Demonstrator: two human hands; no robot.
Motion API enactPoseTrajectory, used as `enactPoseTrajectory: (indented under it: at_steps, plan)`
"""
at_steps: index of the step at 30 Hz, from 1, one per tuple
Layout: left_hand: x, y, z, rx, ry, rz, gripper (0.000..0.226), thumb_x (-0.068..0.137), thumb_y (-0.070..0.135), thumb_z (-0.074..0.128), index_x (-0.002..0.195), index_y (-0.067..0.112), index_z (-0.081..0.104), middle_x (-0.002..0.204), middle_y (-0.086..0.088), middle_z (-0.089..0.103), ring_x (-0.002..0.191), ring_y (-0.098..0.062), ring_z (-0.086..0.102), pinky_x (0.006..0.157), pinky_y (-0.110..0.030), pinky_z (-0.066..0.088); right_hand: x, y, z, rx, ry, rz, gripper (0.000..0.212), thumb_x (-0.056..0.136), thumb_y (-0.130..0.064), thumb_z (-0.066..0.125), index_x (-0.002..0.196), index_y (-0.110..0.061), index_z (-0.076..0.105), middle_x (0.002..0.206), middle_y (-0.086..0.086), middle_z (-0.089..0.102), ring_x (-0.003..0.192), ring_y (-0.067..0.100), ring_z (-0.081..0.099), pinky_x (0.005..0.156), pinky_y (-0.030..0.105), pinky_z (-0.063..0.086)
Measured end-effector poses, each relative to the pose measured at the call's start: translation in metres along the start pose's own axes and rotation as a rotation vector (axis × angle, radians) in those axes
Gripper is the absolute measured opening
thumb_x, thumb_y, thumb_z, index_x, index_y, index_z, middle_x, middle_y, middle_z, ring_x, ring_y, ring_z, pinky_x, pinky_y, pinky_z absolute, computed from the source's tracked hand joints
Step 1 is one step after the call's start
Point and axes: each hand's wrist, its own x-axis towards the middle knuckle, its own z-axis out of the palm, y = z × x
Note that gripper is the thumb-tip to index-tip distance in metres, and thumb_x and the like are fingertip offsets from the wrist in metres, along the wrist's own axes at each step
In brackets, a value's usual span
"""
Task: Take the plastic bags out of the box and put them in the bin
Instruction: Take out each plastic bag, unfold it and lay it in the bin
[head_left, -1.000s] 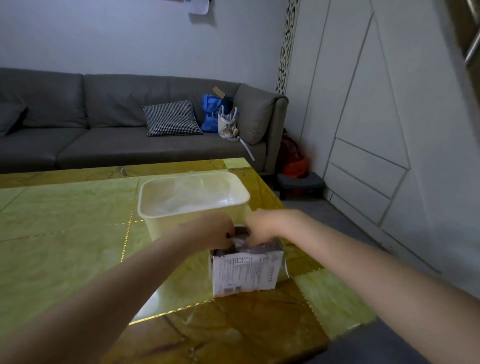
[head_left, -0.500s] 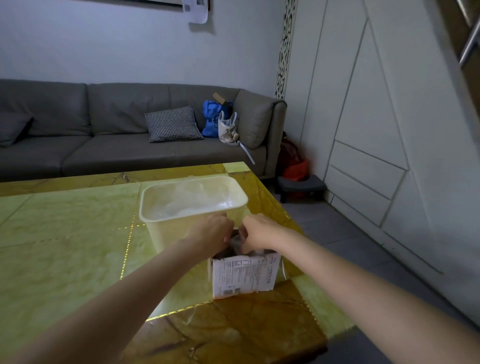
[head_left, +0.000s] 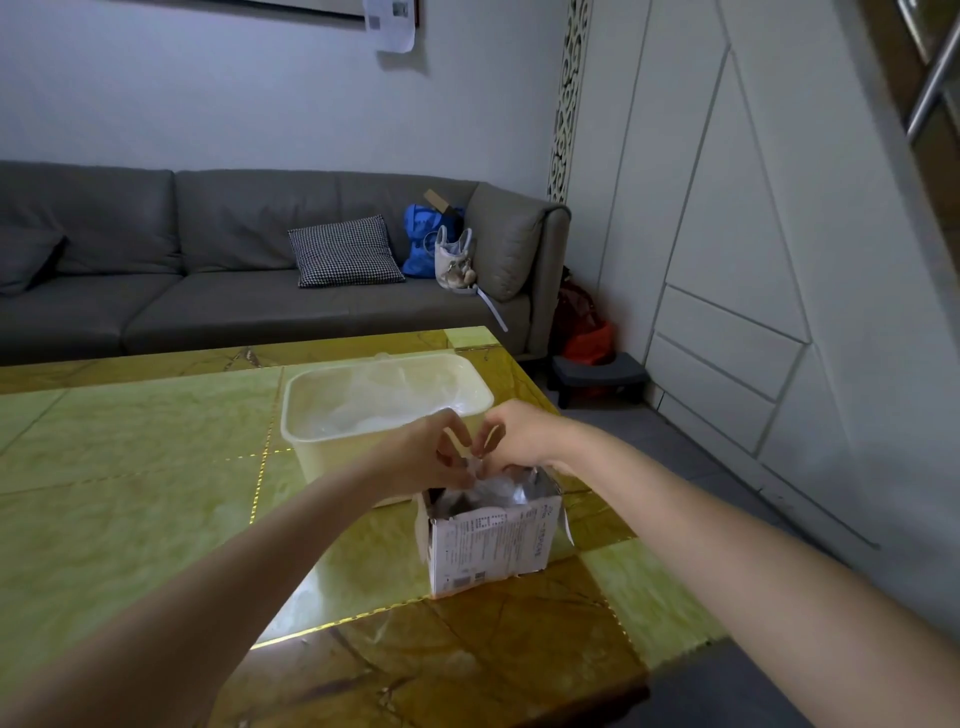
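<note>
- The box (head_left: 491, 535) stands open on the near right part of the table (head_left: 130, 499), and the bin (head_left: 384, 410) stands just behind it, a little to the left.
- Both hands meet above the far edge of the box. The left hand (head_left: 421, 457) and the right hand (head_left: 524, 436) each pinch the top of a clear plastic bag (head_left: 488, 486) with curled fingers.
- The bag is partly out; most of it is in the box and points upward.
- I think the coming move is up and then away, because the mouth of the bin lies directly beyond the hands. Both hands are about equally near to it.
- The near rim of the bin is higher than the box, so the bag must pass over it. Some clear plastic seems to lie in the bin already.
- Far behind the table is a grey sofa (head_left: 208, 291) with a checked cushion (head_left: 343, 252); they are not in the way.
</note>
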Motion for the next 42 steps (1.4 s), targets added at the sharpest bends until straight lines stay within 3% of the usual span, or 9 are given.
enactPoseTrajectory:
  at_steps: [2,6,10,16,24,29,33,38,42]
  plan:
    - [-0.002,0.001,-0.002,0.079,-0.088,-0.037,0.032,0.079,0.020,0.071,0.106,0.021,0.054,0.090,0.002,0.062,0.079,-0.012,0.058,0.072,-0.022,0.050,-0.002,0.002,-0.007,0.171,-0.020,-0.045,0.022,0.078,0.002,0.072,0.085,-0.015,0.061,0.088,0.010,0.063,0.075,0.017,0.060,0.066,0.026,0.051]
    - [-0.003,-0.003,-0.003,0.140,-0.059,-0.034,0.025,0.080,0.025,0.069,0.064,0.019,0.052,0.066,0.003,0.049,0.060,-0.011,0.042,0.057,-0.019,0.033,-0.011,0.002,-0.014,0.453,-0.099,-0.058,0.026,0.081,0.002,0.069,0.102,-0.008,0.057,0.091,0.009,0.062,0.079,0.016,0.061,0.068,0.024,0.054]
    - [0.000,-0.005,-0.005,0.102,0.082,-0.012,0.021,0.077,0.024,0.072,0.087,0.007,0.064,0.076,-0.004,0.056,0.068,-0.015,0.046,0.060,-0.023,0.036,-0.010,-0.006,-0.014,0.353,-0.155,0.086,0.051,0.081,-0.031,0.071,0.121,-0.004,0.054,0.108,0.011,0.061,0.078,0.014,0.060,0.063,0.022,0.051]
    - [-0.007,-0.003,0.001,-0.043,0.118,0.010,0.027,0.077,0.016,0.072,0.100,0.014,0.057,0.095,0.001,0.058,0.088,-0.016,0.057,0.077,-0.028,0.050,-0.002,-0.023,0.004,0.039,-0.010,-0.052,0.016,0.086,-0.021,0.069,0.077,-0.010,0.061,0.070,0.003,0.060,0.059,0.011,0.052,0.052,0.019,0.041]
    - [-0.013,-0.008,-0.005,-0.344,0.011,0.022,0.012,0.079,0.006,0.068,0.083,0.016,0.063,0.082,-0.001,0.064,0.077,-0.010,0.063,0.067,-0.019,0.052,-0.004,-0.042,-0.045,0.876,0.283,-0.323,0.015,0.091,-0.004,0.057,0.078,-0.010,0.055,0.069,0.004,0.058,0.057,0.011,0.055,0.055,0.021,0.046]
    - [-0.013,-0.017,-0.033,-0.711,0.083,0.070,0.025,0.073,0.032,0.066,0.090,0.013,0.067,0.076,0.011,0.068,0.061,0.001,0.058,0.056,-0.012,0.045,0.010,-0.029,-0.059,0.756,0.458,-0.233,0.020,0.088,0.007,0.056,0.083,-0.013,0.052,0.093,0.016,0.060,0.064,0.015,0.056,0.060,0.027,0.047]
    - [-0.012,-0.037,-0.058,-1.040,0.198,-0.007,0.014,0.072,0.021,0.061,0.080,0.012,0.053,0.074,0.001,0.067,0.061,-0.008,0.054,0.064,-0.024,0.039,0.020,-0.019,-0.058,0.679,0.482,-0.217,0.025,0.088,0.008,0.054,0.087,-0.016,0.050,0.104,0.022,0.063,0.069,0.017,0.057,0.070,0.030,0.050]
    - [-0.005,-0.039,-0.074,-1.047,0.280,-0.025,0.007,0.083,0.010,0.057,0.080,0.013,0.052,0.070,-0.001,0.068,0.057,-0.007,0.062,0.051,-0.016,0.051,0.030,-0.027,-0.052,0.636,0.392,-0.298,0.023,0.089,0.006,0.056,0.103,-0.012,0.053,0.094,0.009,0.064,0.071,0.015,0.058,0.069,0.027,0.049]
    - [0.012,-0.037,-0.092,-0.775,0.657,-0.071,0.015,0.087,0.010,0.059,0.077,0.016,0.051,0.071,-0.003,0.056,0.057,-0.012,0.049,0.046,-0.016,0.043,0.034,-0.035,-0.047,0.468,0.221,-0.242,0.034,0.086,0.006,0.060,0.116,-0.005,0.049,0.087,0.010,0.061,0.064,0.016,0.059,0.062,0.025,0.046]
